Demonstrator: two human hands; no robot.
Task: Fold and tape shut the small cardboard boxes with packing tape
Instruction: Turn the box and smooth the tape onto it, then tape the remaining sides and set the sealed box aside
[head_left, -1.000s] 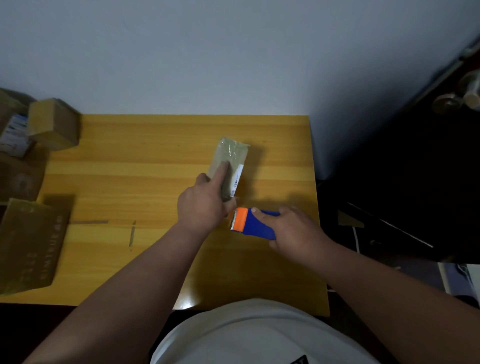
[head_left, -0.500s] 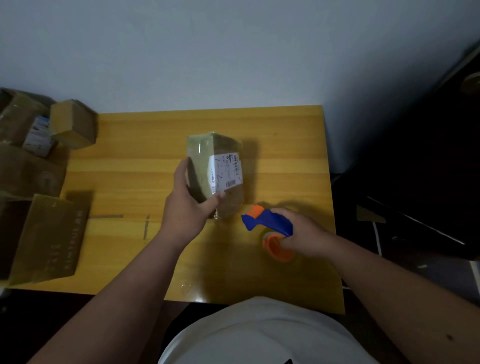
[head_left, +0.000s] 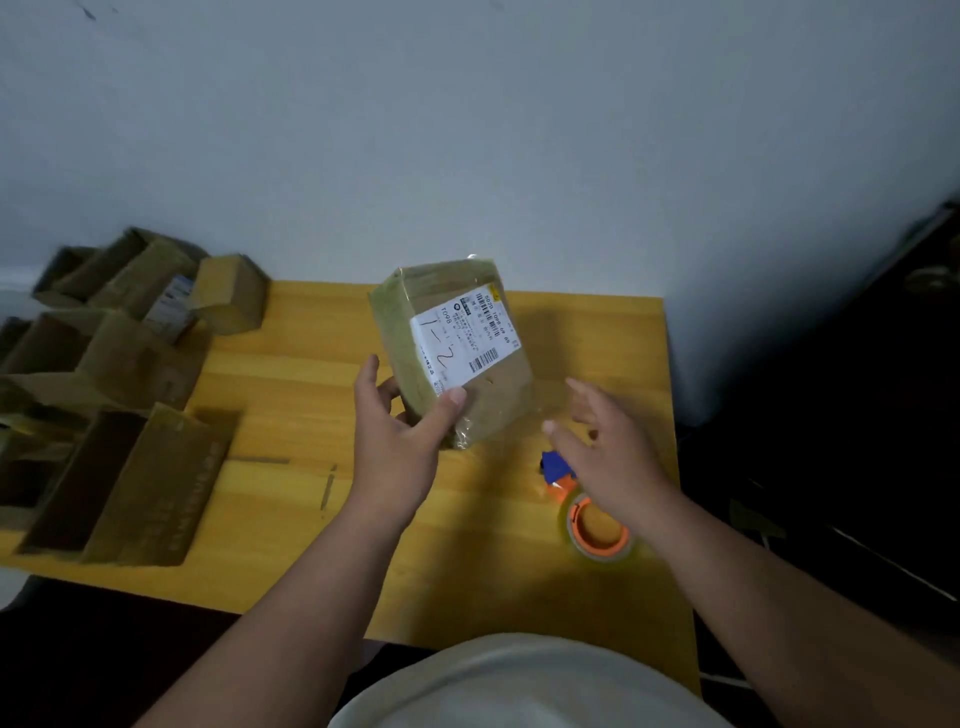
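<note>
Taped box w/ white label was held tilted above the table, gripped at its lower end by left hand. Right hand hovered just right of box, fingers spread, holding nothing. Tape dispenser lay below-right of box; other boxes well left.

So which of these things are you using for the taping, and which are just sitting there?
In use:
- small brown cardboard box with a white label, gripped by the left hand
- blue and orange tape dispenser with clear tape, on the yellow wooden table under the open right hand

Just lying about:
- pile of brown cardboard boxes at the left
</note>
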